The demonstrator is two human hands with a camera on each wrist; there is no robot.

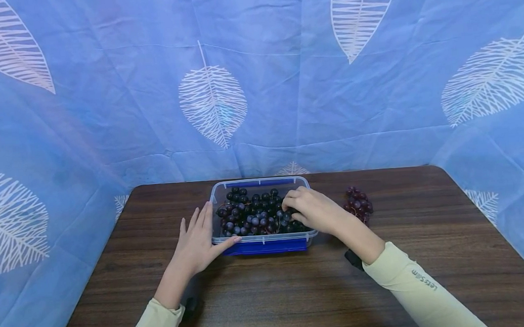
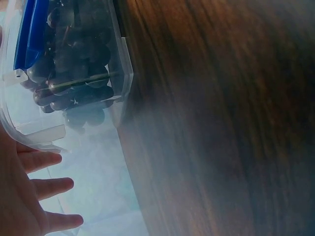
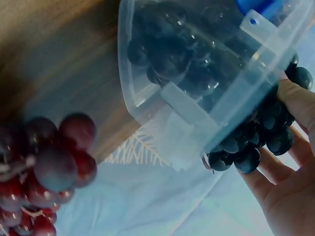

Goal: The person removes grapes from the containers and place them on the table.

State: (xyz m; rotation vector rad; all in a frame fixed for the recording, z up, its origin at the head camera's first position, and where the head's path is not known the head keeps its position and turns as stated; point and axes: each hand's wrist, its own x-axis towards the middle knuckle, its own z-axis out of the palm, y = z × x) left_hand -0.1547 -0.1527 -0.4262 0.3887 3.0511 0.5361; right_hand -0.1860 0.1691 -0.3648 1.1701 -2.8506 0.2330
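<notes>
A clear plastic box with blue side clips stands near the table's far edge, holding dark grapes. Against its left wall rests my left hand, fingers straight and spread, the thumb lying along the front rim. My right hand reaches over the right side, its fingers curled. In the right wrist view, fingers and thumb grip a bunch of black grapes at the box rim. The left wrist view shows the box corner close to the left fingers.
A bunch of red grapes lies on the brown wooden table, to the right of the box beyond the right forearm. Behind and at both sides hangs a blue cloth with white leaf prints.
</notes>
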